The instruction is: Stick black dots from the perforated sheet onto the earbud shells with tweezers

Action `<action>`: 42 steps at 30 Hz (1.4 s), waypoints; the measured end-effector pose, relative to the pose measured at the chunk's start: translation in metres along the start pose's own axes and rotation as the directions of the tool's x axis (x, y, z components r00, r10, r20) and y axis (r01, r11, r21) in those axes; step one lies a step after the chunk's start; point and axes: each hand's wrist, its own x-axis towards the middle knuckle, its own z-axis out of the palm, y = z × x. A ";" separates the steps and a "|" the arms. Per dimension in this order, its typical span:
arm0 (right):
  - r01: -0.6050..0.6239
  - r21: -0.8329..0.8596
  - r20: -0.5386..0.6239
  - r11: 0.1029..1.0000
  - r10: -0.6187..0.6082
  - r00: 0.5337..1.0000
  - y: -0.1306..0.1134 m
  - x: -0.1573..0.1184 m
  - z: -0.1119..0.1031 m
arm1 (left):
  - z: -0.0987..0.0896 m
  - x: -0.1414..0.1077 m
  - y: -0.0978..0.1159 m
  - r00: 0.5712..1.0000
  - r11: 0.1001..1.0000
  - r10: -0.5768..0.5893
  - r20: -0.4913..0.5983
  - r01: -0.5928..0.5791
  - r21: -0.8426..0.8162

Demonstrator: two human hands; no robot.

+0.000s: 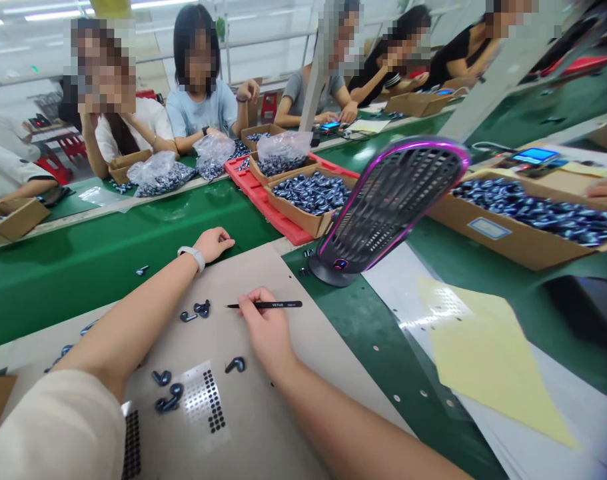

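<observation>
My right hand grips black tweezers, tips pointing left above the grey-brown work board. Stretched out over the board's far edge, beside the green belt, my left hand has curled fingers; a small dark bit shows at them, too hidden to name. Dark blue earbuds lie on the board: a cluster between my arms, a single earbud nearer me, and several more beside a clear sheet of black dots. Another earbud rests on the belt.
A black fan with a purple rim stands right of the board. Behind it, cartons of earbuds sit on a red tray. At right are a larger carton and yellow paper. Several people sit across the belt.
</observation>
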 end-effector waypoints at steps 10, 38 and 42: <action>0.012 -0.013 0.001 1.000 -0.012 1.000 0.004 0.002 0.001 | -0.020 -0.143 0.023 0.979 0.750 0.087 0.185 0.058 -0.659; 0.037 0.017 -0.047 0.999 -0.036 0.998 0.000 0.000 -0.003 | -0.019 -0.218 0.032 0.905 0.345 0.131 0.405 0.341 -0.874; 0.135 0.062 -0.099 0.989 -0.129 0.987 -0.013 -0.017 -0.009 | -0.021 -0.242 0.021 0.956 0.456 0.045 0.290 0.239 -0.857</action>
